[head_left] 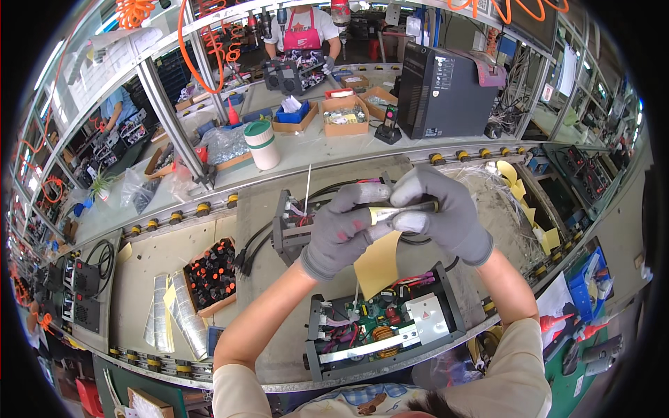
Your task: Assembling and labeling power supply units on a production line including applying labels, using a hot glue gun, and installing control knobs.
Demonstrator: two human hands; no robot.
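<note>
As the grey-gloved left hand [341, 228] and right hand [442, 212], nearly closed, pinch a narrow yellow-and-white strip [380, 214], a smooth yellow sheet [378, 268] hangs below, partly hiding an open, dark, box-shaped circuit unit [424, 319].

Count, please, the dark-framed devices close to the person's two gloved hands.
2: the open device at the picture's lower middle, and the partly covered device beyond the left hand. More may be hidden.
</note>
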